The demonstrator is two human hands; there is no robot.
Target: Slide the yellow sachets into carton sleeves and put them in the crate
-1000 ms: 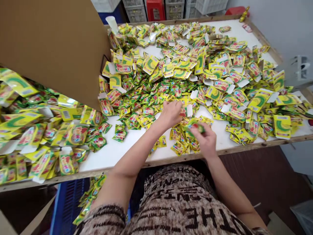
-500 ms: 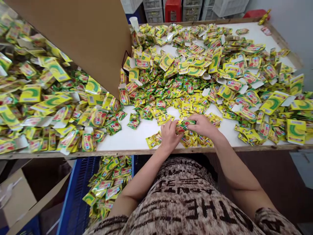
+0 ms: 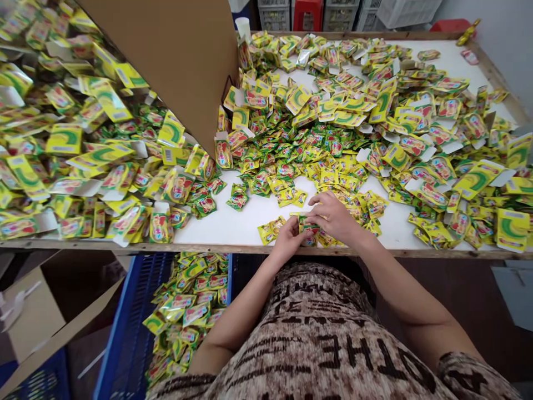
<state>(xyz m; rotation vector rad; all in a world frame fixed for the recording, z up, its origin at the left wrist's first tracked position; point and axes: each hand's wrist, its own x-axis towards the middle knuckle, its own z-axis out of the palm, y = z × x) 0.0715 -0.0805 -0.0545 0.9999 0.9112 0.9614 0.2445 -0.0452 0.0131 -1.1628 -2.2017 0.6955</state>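
Observation:
Close to the table's front edge, a small green, red and yellow carton [image 3: 307, 226] is held between my two hands. My left hand [image 3: 288, 238] is closed around its left and lower side, thumb across the front. Bent fingers of my right hand [image 3: 333, 218] pinch its upper right part and hide some of it. Yellow sachets [image 3: 271, 229] lie just left of my left hand, and more yellow sachets [image 3: 368, 208] lie beyond and right of my right hand. Green sachets [image 3: 238, 196] sit further left on the white tabletop [image 3: 220, 225].
Heaped cartons, many with raised flaps [image 3: 433, 191], cover the right and back. A large brown cardboard sheet [image 3: 175, 61] stands at the left, with more cartons [image 3: 64, 139] beyond it. Below the wooden edge [image 3: 233, 248] is a blue crate [image 3: 120, 328] of filled cartons.
The carton has turned from lying lengthwise between my hands to more upright. My right hand has shifted to its upper part, fingers more raised. The whole view has shifted slightly.

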